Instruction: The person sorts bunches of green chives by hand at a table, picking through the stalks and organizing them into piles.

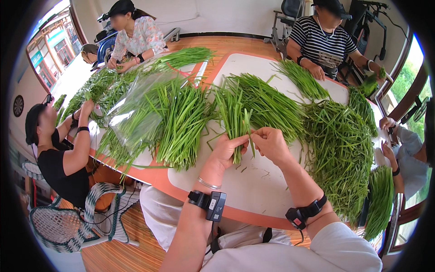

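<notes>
My left hand is closed around the lower ends of a bunch of garlic chives, whose long green leaves point away from me. Close against it, the fingers of my right hand pinch a few chive leaves at the bunch's right side. To the left lies a thick heap of chives, partly beside a clear plastic bag. Beyond my right hand spreads another pile of chives. A large tangled mound of chives fills the table's right part.
The white table has an orange border, with small chive scraps near me. Several people in dark caps handle chives around it. A woven chair stands at the left. Another bundle of chives lies at the right edge.
</notes>
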